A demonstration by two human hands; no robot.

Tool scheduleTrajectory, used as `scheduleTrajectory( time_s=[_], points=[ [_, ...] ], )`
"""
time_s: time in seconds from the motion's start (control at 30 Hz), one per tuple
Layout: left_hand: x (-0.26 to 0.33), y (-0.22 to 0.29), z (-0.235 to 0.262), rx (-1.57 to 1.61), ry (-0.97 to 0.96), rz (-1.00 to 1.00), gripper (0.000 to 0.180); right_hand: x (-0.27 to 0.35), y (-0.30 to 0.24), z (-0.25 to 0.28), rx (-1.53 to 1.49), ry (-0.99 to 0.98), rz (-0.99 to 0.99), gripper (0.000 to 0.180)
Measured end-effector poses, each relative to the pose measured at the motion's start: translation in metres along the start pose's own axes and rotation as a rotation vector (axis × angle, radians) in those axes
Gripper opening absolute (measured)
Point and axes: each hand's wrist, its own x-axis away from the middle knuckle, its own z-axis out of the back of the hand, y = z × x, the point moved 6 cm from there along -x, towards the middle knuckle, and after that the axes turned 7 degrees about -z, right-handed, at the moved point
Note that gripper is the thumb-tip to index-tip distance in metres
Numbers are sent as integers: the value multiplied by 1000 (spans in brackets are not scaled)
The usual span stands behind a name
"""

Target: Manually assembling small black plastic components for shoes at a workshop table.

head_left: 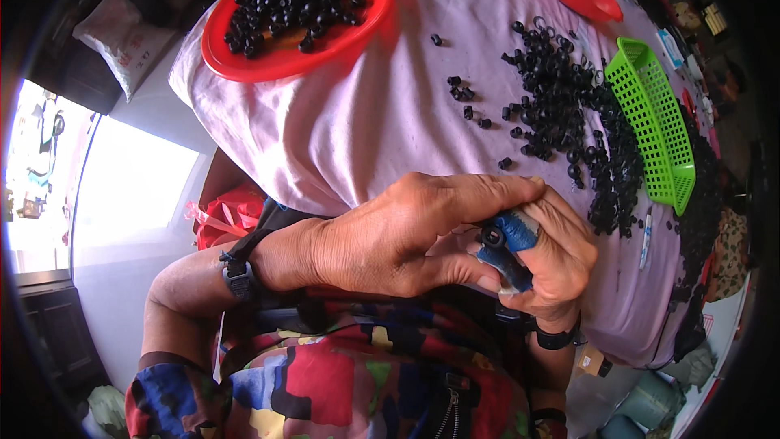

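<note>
In front of my chest my two hands meet over the near edge of the cloth-covered table. My right hand has blue wraps on its thumb and a finger, and pinches a small black ring-shaped part between them. From the left, my left hand curls around the same spot. Its index finger reaches over to the right hand's fingers, and its thumb lies beside the lower blue wrap. The left hand's other fingertips are hidden, so what they grip does not show.
Loose black parts lie heaped on the pink cloth, right of middle. A green basket stands beside them, a pen nearby. One red plate full of black parts is at far left, another red plate at far right.
</note>
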Motion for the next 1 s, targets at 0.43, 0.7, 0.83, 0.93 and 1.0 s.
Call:
scheduleTrajectory(
  time_s=[0.43,0.7,0.83,0.93,1.0],
  points=[
    [11,-20,7,448,227,476,29,-2,1,5,241,284,34,45],
    [21,-33,6,514,308,672,20,-4,0,-9,299,212,-3,55],
    [16,-22,13,76,382,409,21,-4,-2,-12,341,223,-32,52],
    [16,-23,15,154,384,498,24,-8,5,-10,269,258,-65,46],
    [20,-30,8,347,363,654,27,-7,6,-7,201,294,-61,42]
  ],
)
